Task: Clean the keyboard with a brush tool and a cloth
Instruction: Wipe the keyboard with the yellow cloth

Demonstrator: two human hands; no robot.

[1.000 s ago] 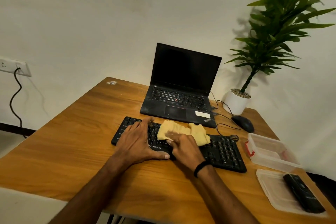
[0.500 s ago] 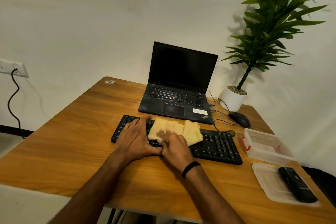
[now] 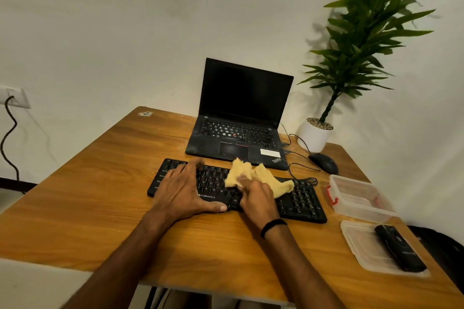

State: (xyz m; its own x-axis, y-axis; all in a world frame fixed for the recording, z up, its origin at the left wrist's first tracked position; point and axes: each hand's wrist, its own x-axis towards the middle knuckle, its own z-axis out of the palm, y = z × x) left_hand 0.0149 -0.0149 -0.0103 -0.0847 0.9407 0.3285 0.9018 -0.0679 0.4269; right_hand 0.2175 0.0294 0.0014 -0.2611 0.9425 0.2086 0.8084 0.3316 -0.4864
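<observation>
A black keyboard [image 3: 301, 202] lies across the middle of the wooden desk [image 3: 88, 195]. My left hand [image 3: 183, 189] rests flat on its left half, fingers spread and thumb along the front edge, holding nothing. My right hand [image 3: 256, 197] presses a crumpled yellow cloth [image 3: 261, 175] onto the keys at the keyboard's middle; the cloth bunches up above my fingers and trails toward the right. A black brush tool [image 3: 399, 247] lies on a clear plastic lid [image 3: 361, 248] at the desk's right front.
An open black laptop [image 3: 241, 118] stands right behind the keyboard. A potted plant [image 3: 316, 133], a black mouse [image 3: 324, 162] and its cable sit back right. A clear plastic box [image 3: 356, 197] with red clips is right of the keyboard. A wall socket [image 3: 15, 96] is at left.
My right hand swept the cloth left across the keys, then back toward the right, and the cloth now bunches higher. My left hand has stayed on the keyboard's left half.
</observation>
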